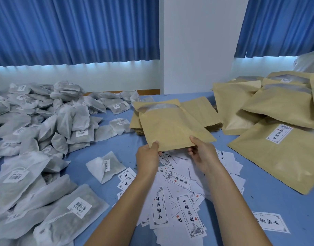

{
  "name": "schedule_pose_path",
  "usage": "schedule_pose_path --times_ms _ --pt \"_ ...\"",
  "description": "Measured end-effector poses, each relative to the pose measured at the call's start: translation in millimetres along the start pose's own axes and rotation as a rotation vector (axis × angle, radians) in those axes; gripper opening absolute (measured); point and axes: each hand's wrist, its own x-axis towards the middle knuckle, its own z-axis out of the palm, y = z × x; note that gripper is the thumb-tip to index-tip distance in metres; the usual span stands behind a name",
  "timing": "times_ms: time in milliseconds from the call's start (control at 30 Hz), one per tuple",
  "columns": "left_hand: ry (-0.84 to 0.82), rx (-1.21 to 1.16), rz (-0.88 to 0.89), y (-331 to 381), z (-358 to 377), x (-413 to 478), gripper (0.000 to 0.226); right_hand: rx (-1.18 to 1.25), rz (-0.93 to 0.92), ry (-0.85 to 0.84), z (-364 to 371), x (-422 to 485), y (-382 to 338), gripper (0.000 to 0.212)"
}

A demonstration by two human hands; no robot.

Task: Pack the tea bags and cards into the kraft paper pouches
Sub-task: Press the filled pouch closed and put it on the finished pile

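A kraft paper pouch (window end away) is gripped at its near edge by the left hand and right hand, above scattered cards, beside heaped tea bags.

Both bare forearms reach fwd, side by side. L hand & R hand each pinch kraft pouch at near edge, thumbs on top.

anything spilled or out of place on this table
Small dark green crumbs dot the blue tablecloth beside the loose heap of white printed cards, likely spilled tea. One white card lies apart, near the right edge.
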Motion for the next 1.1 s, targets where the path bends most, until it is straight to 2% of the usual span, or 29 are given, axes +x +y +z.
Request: schedule_pose_path --times_ms 100,300,433,533,567,633,700,800,933,1100 --pt "0.001 -0.027 -0.021 0 -3 2 0.034 -0.070 -0.035 0.085 -9 6 -4 0.007" --pt "0.000 -0.082 -0.040 -2 -3 6 0.032 -0.016 -0.032 0.111 -10 10 -4 0.012" --pt "0.019 -0.132 -0.067 -5 -11 15 0.031 -0.168 -0.024 0.144 -9 9 -5 0.011" --pt "-0.085 -0.184 -0.061 -3 -13 15 0.021 -0.143 -0.008 0.095 1 -4 -6 0.004" --pt "-0.146 -0.167 -0.031 -2 -13 14 0.016 -0.190 -0.038 0.108 2 -8 -7 0.008" --pt "-0.244 -0.154 0.035 3 -12 11 0.022 -0.330 -0.157 0.137 -1 -13 -15 0.019" --pt "-0.284 -0.193 0.067 11 -7 7 0.029 -0.411 -0.230 0.136 -10 -19 -29 0.023" --pt "-0.312 -0.224 0.120 28 18 -5 0.034 -0.278 -0.263 0.160 -35 -29 -51 0.021" --pt "-0.452 -0.185 0.199 59 79 -29 0.030 -0.031 -0.291 0.308 -86 -41 -82 0.010" --pt "-0.595 -0.198 0.146 71 154 -65 0.020 0.085 -0.330 0.487 -159 -57 -110 0.011"
